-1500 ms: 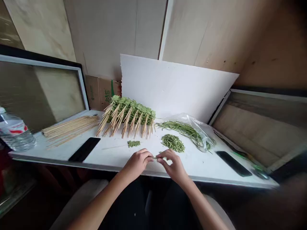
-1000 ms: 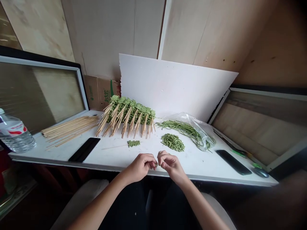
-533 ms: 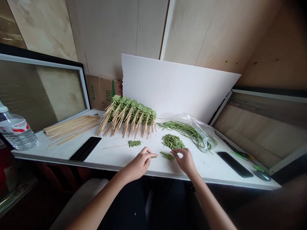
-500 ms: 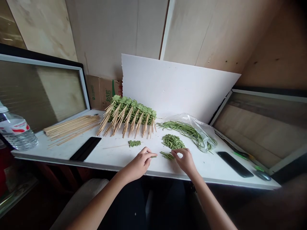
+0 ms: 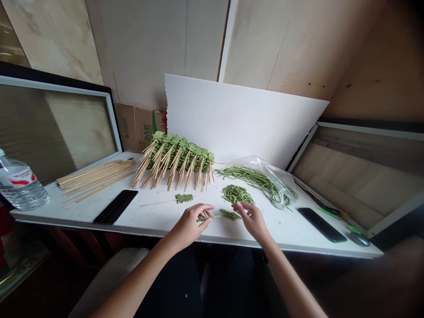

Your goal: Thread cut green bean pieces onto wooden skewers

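White table (image 5: 149, 218), plywood walls (image 5: 139, 44) all round, a white board (image 5: 238, 119) propped along the far edge. Plastic bag (image 5: 276, 176) at far right, lying open, with long green beans (image 5: 255, 178) spilling out leftward. Cardboard box (image 5: 135, 127) at far left, contents hidden. Water bottle (image 5: 18, 185) at the left end.

Your left hand (image 5: 190, 223) pinches one bean piece (image 5: 212, 217) near the front edge, centre. Your right hand (image 5: 253, 219), fingers loosely curled, touches a small heap of cut pieces (image 5: 230, 215); whether it grips any, you cannot tell.
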Motion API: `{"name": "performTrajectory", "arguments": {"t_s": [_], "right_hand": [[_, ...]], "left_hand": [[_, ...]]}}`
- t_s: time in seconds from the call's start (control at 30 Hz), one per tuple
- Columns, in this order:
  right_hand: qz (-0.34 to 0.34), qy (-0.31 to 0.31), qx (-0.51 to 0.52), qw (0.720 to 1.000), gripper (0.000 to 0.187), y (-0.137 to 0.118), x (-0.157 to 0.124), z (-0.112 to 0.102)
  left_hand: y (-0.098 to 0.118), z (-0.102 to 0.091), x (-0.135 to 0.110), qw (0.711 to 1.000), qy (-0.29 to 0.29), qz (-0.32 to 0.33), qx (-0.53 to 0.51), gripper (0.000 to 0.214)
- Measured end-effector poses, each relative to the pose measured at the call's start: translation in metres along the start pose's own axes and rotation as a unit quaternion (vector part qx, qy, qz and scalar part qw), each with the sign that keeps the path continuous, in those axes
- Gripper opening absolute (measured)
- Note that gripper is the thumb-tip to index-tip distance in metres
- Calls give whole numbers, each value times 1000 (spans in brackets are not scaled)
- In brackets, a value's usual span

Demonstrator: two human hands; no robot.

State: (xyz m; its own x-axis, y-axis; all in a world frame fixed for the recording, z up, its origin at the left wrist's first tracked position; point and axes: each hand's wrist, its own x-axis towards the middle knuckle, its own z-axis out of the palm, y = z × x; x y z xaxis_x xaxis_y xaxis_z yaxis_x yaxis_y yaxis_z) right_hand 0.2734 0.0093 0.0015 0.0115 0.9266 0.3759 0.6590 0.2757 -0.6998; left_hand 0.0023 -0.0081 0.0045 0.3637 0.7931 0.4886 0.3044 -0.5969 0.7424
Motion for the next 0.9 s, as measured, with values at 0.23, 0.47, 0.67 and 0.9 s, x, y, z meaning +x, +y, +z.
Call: {"name": "performTrajectory", "arguments": {"t_s": [0.23,0.47,0.67,0.9], "right_hand": [[-129,-124,108,978,29,-54,-23,11],[-157,-63,97,981,18,-54,-26,17],[-185,-68,83,977,13,-63,-29,16],[-151,-110,192,963,24,-62,-32,20]], "left_hand": [[12,2,-1,1000,3,27,-15,29],[10,-2,0,999,-9,27,32,13],[18,-1,-2,999,-40,29,18,13],[26,10,-6,989,-94,-23,-108,26]]}}
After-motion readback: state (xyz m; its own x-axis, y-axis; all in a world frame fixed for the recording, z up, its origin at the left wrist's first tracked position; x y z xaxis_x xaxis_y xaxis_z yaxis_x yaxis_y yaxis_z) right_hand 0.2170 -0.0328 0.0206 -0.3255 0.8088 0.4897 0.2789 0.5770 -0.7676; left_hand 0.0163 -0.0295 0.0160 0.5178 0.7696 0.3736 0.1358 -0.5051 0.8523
